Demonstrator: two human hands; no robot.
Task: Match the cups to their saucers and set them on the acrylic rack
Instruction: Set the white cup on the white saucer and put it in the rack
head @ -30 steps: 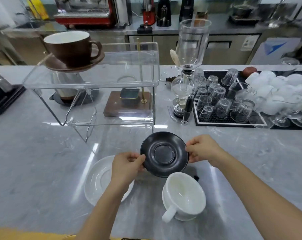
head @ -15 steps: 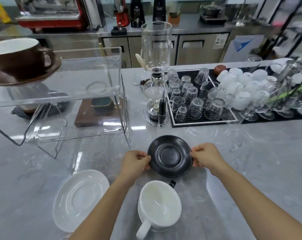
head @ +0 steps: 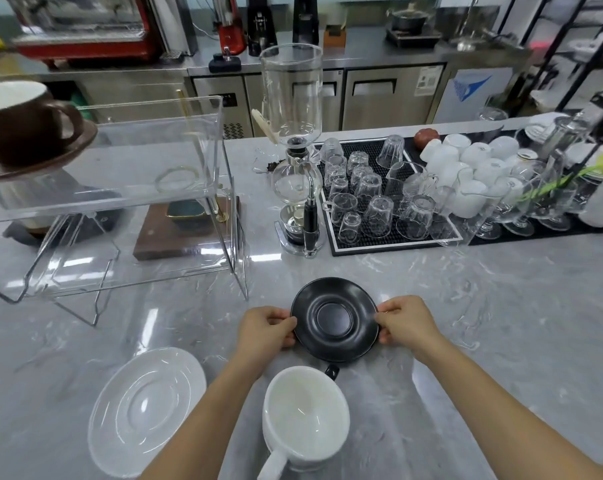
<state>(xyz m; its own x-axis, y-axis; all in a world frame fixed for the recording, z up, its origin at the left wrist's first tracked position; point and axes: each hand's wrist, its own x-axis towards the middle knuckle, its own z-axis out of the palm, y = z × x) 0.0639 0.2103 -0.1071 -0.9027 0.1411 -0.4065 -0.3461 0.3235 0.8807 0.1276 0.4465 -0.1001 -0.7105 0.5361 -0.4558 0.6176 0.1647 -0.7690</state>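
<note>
A black saucer (head: 334, 323) is held by its rim between my left hand (head: 263, 327) and my right hand (head: 405, 323), just above the marble counter. Under its near edge a small black handle (head: 331, 371) pokes out; the rest of that object is hidden. A white cup (head: 305, 415) stands right in front of me, handle toward me. A white saucer (head: 146, 410) lies to its left. The clear acrylic rack (head: 126, 188) stands at the left, with a brown cup (head: 19, 123) on a brown saucer (head: 33, 168) on its top shelf.
A glass siphon coffee maker (head: 294, 150) stands beside the rack's right side. A black mat with several upturned glasses (head: 372, 202) and white cups (head: 473, 164) fills the back right. A wooden block (head: 175, 237) sits behind the rack. Bare marble counter (head: 518, 323) lies at the right.
The view has swung to the right, so the rack and white saucer sit further left in frame. Both hands keep hold of the black saucer, which stays in about the same spot.
</note>
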